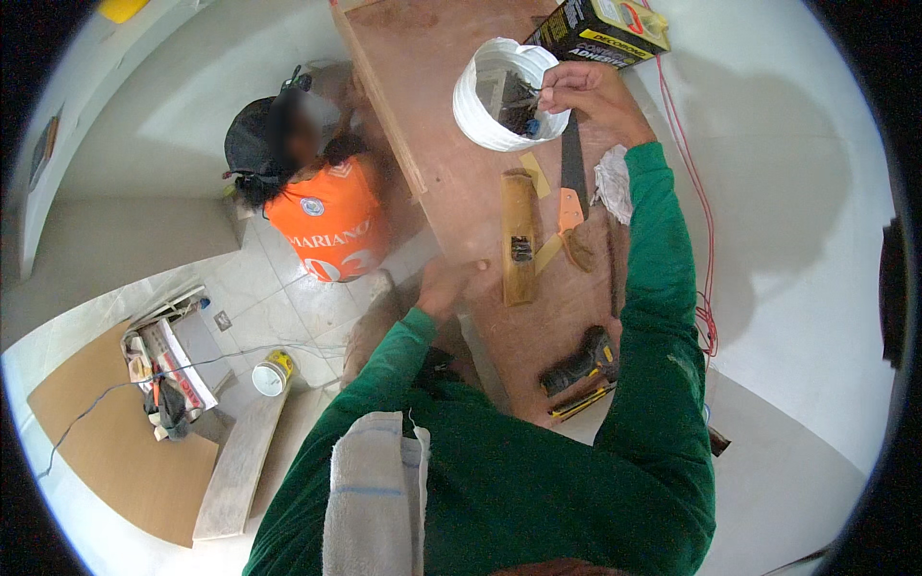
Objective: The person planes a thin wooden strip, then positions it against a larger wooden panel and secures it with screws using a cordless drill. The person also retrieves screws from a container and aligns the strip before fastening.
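Note:
My right hand (pixel 588 94) reaches over the rim of a white round tub (pixel 469 113) on the wooden work surface (pixel 456 182). Its fingers are pinched together at the tub's mouth, and what they hold, if anything, is too small to make out. Inside the tub lie dark small pieces of hardware (pixel 519 101). My left hand (pixel 448 288) rests by the left edge of the surface with a finger stretched out, holding nothing that shows. A wooden hand plane (pixel 520 240) lies between my hands, beside a handsaw (pixel 571 182) with an orange handle.
A black and yellow adhesive can (pixel 615 34) stands behind the tub. A cordless drill (pixel 581 363) lies nearer me, a crumpled white cloth (pixel 613 182) by my right sleeve. Red cable (pixel 687 173) runs along the right. A person in an orange shirt (pixel 328 226) crouches at left.

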The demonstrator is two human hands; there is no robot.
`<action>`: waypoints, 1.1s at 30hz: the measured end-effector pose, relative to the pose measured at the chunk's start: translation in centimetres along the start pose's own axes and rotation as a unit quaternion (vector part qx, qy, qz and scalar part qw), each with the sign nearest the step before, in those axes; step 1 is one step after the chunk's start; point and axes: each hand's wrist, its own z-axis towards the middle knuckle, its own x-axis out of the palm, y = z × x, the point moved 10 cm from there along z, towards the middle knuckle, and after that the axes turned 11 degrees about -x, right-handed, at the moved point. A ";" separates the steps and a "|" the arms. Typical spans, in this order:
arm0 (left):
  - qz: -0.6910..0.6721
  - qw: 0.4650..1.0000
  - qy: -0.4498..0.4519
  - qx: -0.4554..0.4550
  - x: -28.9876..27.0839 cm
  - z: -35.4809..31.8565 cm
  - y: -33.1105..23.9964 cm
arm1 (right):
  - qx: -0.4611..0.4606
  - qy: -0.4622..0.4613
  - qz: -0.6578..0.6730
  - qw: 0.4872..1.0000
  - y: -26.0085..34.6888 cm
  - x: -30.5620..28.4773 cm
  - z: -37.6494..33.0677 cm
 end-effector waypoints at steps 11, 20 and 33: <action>-0.051 0.998 0.027 -0.001 0.3 -0.9 -0.4 | -0.077 -0.059 0.135 0.986 -0.2 -0.1 -1.4; -0.042 0.999 0.027 0.008 0.5 -1.5 -0.9 | -0.150 -0.122 0.235 0.953 -1.8 -0.9 -0.8; -0.040 0.997 0.024 0.068 0.4 -0.2 -0.8 | -0.094 -0.101 0.125 0.983 0.3 4.2 -1.5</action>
